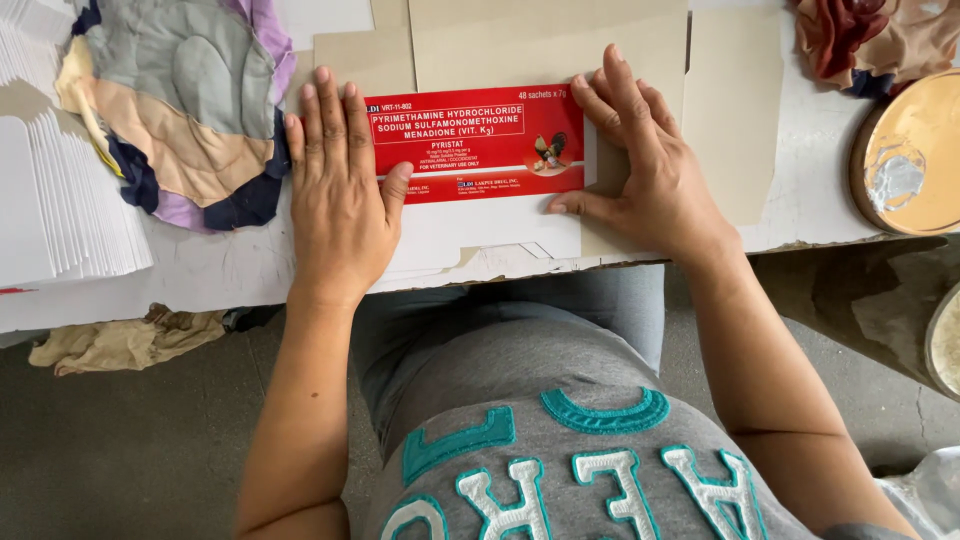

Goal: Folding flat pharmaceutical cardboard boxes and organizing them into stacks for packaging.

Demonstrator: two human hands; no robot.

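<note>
- On the white table (200,280), seen from the head camera, a red printed label (478,142) lies on a flat brown and white carton blank (560,60), straight before the person.
- Left hand (338,190) lies flat, fingers spread, on the label's left end; right hand (640,160) presses its right end, open-palmed. Neither grasps anything.
- Judging from this, even pressure from both palms, with edges kept square to the carton, would seat it cleanly.
- Right of the carton, a round tin (905,150) holds what looks like whitish paste; patchwork cloth (180,110) lies left.
</note>
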